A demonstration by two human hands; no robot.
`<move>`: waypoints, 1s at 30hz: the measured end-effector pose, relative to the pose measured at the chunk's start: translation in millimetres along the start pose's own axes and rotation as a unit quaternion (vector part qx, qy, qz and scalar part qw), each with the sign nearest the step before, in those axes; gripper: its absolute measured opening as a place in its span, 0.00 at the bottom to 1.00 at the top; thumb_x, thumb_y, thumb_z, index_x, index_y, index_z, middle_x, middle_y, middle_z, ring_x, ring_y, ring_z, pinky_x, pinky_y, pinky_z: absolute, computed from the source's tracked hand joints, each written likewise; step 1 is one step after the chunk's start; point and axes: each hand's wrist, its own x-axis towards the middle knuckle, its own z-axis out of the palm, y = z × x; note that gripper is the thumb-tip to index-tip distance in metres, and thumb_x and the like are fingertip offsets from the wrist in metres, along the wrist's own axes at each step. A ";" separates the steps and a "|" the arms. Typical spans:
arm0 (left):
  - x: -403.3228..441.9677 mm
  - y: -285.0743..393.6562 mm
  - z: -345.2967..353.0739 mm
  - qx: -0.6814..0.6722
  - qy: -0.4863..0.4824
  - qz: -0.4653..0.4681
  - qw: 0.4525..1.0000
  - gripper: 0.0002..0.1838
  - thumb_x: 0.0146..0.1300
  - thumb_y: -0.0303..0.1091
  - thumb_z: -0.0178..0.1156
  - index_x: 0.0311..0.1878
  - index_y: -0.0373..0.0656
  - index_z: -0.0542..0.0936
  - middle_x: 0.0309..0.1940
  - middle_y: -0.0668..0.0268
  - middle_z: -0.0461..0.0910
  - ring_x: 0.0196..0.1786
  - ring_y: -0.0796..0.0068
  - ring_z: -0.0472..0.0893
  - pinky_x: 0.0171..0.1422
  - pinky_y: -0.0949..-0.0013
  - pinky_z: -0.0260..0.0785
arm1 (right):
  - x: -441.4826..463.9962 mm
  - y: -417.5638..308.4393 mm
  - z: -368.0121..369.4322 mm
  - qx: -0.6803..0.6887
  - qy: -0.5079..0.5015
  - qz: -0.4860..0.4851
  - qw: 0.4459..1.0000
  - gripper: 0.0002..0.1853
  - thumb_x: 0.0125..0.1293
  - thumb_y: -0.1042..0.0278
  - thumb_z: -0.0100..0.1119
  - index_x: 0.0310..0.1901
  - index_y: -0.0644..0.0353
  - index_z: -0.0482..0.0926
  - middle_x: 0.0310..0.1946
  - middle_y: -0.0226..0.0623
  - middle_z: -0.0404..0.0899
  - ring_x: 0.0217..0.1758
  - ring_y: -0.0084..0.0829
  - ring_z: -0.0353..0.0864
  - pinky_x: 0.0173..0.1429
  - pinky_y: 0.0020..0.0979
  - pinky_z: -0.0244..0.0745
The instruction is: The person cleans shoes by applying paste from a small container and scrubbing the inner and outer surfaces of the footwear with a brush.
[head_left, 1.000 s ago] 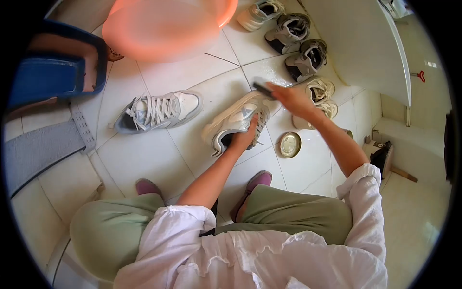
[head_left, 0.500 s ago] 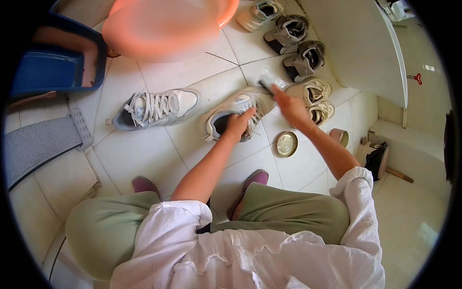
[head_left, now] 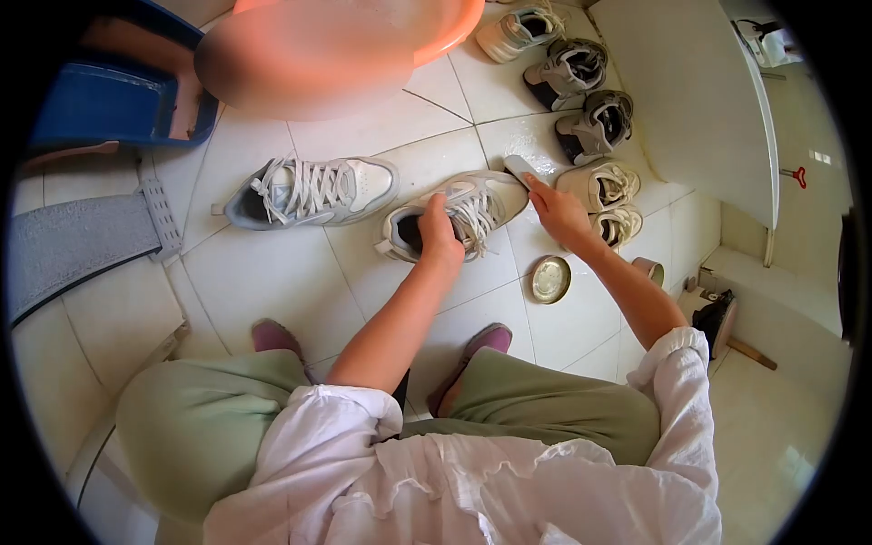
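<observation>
Right now, the left hand (head_left: 440,232) has the near-middle shoe (head_left: 500,198) by its ankle opening, fingers clamped on the collar and tongue, though some fingertips are lost to view down there. Over at the toe, the right hand (head_left: 559,213) grips a small grey tool (head_left: 519,167), its fingers closed around it; the grip covers the handle end, and I can't make out its working face against the toe. The held shoe lies on the tiled floor (head_left: 272,300), sole down, toe pointing to the right, laces hanging loose at the side. Just to its left sits another laced shoe (head_left: 356,188), well in view. Near the right forearm there's a round metal lid (head_left: 550,280), and beyond the arm a round tin (head_left: 650,270), partly hidden. Past the right hand runs a row of shoes (head_left: 581,127) beside a white panel (head_left: 699,109), the farthest close to the top edge of the view. Up top, an orange basin (head_left: 459,32) is cut off and smeared by a big blur. A blue tub (head_left: 109,102) at the upper left disappears into the dark rim.
</observation>
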 end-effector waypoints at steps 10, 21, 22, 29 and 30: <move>-12.5 -7.2 -10.3 0.318 -0.199 0.122 0.919 0.18 0.55 0.33 0.58 0.46 0.30 0.75 0.41 0.60 0.78 0.46 0.69 0.74 0.54 0.68 0.66 | 8.2 11.4 -31.2 0.180 -0.110 -0.128 0.969 0.21 0.73 0.62 0.49 0.67 0.46 0.69 0.60 0.37 0.76 0.59 0.27 0.76 0.63 0.26 0.66; 4.4 2.5 -25.4 0.534 -0.302 0.262 0.745 0.09 0.55 0.29 0.57 0.39 0.37 0.79 0.37 0.56 0.79 0.42 0.62 0.77 0.50 0.64 0.68 | 11.2 11.0 -41.7 0.139 -0.137 -0.230 0.953 0.22 0.72 0.65 0.51 0.66 0.51 0.69 0.39 0.49 0.81 0.29 0.33 0.78 0.40 0.34 0.73; 4.2 3.6 -25.1 0.588 -0.310 0.284 0.691 0.10 0.56 0.24 0.56 0.41 0.41 0.80 0.39 0.51 0.79 0.45 0.57 0.77 0.51 0.61 0.67 | 31.4 -13.1 -41.0 0.116 -0.149 -0.255 0.948 0.22 0.72 0.63 0.50 0.67 0.48 0.68 0.34 0.52 0.80 0.22 0.34 0.74 0.35 0.35 0.72; 4.1 1.4 -13.0 0.435 -0.233 0.169 0.853 0.08 0.57 0.30 0.57 0.35 0.36 0.80 0.34 0.62 0.78 0.40 0.70 0.76 0.49 0.68 0.68 | 52.5 3.1 -42.7 0.129 -0.181 -0.240 0.945 0.24 0.71 0.60 0.52 0.68 0.45 0.67 0.32 0.47 0.81 0.22 0.35 0.74 0.36 0.35 0.72; 9.5 0.7 -12.4 0.430 -0.228 0.170 0.857 0.08 0.57 0.30 0.57 0.35 0.36 0.80 0.34 0.62 0.78 0.40 0.70 0.76 0.49 0.68 0.68 | 37.4 25.8 -49.6 0.129 -0.186 -0.223 0.948 0.24 0.71 0.64 0.53 0.68 0.46 0.67 0.35 0.44 0.83 0.26 0.34 0.76 0.38 0.34 0.74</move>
